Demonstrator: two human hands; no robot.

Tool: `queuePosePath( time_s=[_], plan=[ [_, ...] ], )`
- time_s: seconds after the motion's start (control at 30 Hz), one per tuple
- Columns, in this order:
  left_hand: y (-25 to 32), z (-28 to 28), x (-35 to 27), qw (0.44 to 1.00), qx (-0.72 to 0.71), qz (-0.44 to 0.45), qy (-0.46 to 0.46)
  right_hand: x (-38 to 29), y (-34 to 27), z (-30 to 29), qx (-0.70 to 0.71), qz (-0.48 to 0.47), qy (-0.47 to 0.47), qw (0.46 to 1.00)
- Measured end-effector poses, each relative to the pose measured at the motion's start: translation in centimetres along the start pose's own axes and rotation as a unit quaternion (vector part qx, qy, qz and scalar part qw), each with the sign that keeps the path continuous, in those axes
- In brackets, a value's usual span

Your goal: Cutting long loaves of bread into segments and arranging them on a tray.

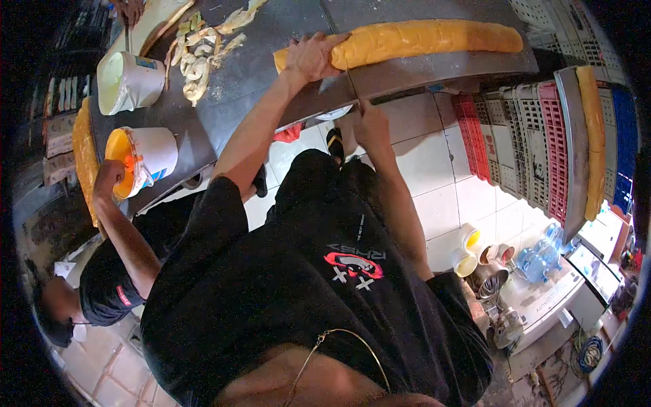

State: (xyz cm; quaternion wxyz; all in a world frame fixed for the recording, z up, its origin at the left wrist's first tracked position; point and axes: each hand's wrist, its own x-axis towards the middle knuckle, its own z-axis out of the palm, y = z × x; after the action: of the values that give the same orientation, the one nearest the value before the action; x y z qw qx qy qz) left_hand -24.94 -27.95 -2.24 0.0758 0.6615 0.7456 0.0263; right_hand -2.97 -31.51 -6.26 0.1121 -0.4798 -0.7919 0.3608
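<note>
A long yellow roll (427,41), of dough or cake, lies along the edge of the dark worktop (249,96). Shallow lines cross its glossy top. Near its left end, my left hand (311,58) holds it down with the fingers over the top. My right hand (372,124) grips a thin knife (353,87) by its handle, just off the worktop's edge. The blade reaches up to the roll's near side, right beside my left hand. Whether it has cut through there, I cannot tell.
Dough scraps (196,63) and a white bucket (145,81) are on the worktop's left. There a co-worker's hand (108,178) reaches into a bucket of yellow contents (157,152). At right, another roll (595,142) lies on a metal tray (572,132) above stacked crates (552,147).
</note>
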Motion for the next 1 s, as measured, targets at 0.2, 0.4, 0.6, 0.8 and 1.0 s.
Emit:
queuePosePath(
  time_s=[0.2,0.4,0.6,0.8,1.0],
  plan=[
    [0.3,-0.3,-0.1,1.0,-0.017,-0.007,0.012,-16.8,2.2,-2.9,0.048,0.128,-0.019,0.99],
    [-1.4,-1.9,-2.8,0.997,0.002,-0.081,-0.016,-25.2,2.7,-6.1,0.073,0.143,-0.021,0.987],
    [-3.5,-1.1,-4.3,0.992,0.006,-0.125,-0.036,-16.2,-2.5,-3.9,0.084,0.059,0.026,0.994],
    [-3.7,-0.2,-4.4,0.996,0.011,-0.089,-0.011,-3.9,-8.1,-0.1,0.057,0.003,0.001,0.998],
    [-3.8,-0.7,-4.8,0.995,0.003,-0.095,-0.003,0.3,-9.3,2.1,0.052,-0.002,0.013,0.999]
  ],
)
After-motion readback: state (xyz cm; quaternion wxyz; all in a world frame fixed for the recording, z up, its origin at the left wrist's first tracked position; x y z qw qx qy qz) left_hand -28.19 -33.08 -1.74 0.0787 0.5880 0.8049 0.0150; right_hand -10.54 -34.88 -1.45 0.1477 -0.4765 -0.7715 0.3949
